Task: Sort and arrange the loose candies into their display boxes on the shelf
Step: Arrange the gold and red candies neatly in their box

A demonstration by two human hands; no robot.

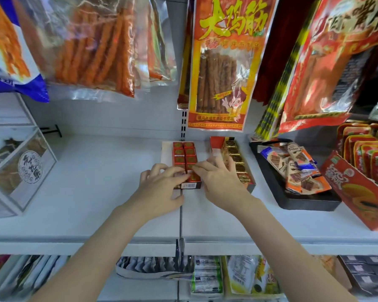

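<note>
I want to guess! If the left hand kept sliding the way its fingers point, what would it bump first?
Probably the right hand: the left hand points rightward over the red candy box, fingertips almost meeting. Depth is unclear.

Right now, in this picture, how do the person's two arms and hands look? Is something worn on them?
Both forearms are bare up to the frame's lower edge: no sleeves show. The left hand and the right hand wear no gloves, and no ring, watch or bracelet is visible on fingers or wrists. The fingernails look short, without visible polish.
</note>
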